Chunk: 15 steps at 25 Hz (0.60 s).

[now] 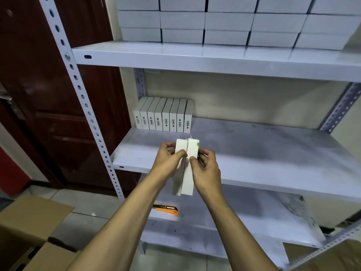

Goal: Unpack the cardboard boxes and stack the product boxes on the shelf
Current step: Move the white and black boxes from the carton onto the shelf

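Two slim white product boxes [187,173] are held side by side over the front edge of the middle shelf [263,153]. My left hand [169,160] grips the left box, thumb on top. My right hand [206,171] grips the right box, which has a small green tab at its far end. At the back left of the same shelf a row of several white product boxes [164,117] stands upright, barcodes facing me. An open cardboard box [37,241] sits on the floor at the lower left.
The upper shelf [214,57] carries stacked white boxes [224,22]. An orange utility knife [168,209] lies on the lower shelf [224,227]. A perforated steel upright [86,106] runs down the left, with a dark red door [39,85] behind. Another carton [332,257] sits lower right.
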{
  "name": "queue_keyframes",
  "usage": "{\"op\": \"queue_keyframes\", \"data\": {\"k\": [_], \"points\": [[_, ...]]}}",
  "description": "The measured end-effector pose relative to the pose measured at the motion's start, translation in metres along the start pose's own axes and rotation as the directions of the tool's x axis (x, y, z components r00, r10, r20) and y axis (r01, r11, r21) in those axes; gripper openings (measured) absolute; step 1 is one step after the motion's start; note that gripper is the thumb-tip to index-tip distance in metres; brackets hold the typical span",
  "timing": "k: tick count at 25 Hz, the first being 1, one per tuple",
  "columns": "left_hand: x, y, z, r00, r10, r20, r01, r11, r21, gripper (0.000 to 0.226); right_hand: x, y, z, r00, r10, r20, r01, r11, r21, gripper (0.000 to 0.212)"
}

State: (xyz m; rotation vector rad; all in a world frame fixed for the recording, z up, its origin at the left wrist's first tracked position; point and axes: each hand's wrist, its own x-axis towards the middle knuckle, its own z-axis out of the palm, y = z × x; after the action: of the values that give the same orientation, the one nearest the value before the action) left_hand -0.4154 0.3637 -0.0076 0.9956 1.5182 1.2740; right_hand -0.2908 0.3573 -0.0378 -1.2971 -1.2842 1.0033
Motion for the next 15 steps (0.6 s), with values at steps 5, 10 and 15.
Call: {"op": "queue_keyframes", "data": {"k": [5, 10, 15], "points": [[0.005, -0.009, 0.010, 0.999, -0.030, -0.021, 0.029, 0.998, -0.064, 0.032, 0.008, 0.011, -0.004, 0.996, 0.052, 0.067, -0.050, 0.998, -0.024, 0.044], [0.012, -0.011, 0.016, 1.000, 0.014, 0.011, -0.014, 0.999, -0.041, 0.034, 0.018, 0.018, -0.007, 0.995, 0.075, 0.065, -0.073, 0.997, -0.026, 0.050], [0.028, -0.016, 0.027, 0.998, -0.051, 0.024, 0.053, 0.992, -0.118, 0.029, 0.034, 0.020, -0.015, 0.992, 0.124, 0.020, -0.124, 0.992, 0.021, 0.038]]}}
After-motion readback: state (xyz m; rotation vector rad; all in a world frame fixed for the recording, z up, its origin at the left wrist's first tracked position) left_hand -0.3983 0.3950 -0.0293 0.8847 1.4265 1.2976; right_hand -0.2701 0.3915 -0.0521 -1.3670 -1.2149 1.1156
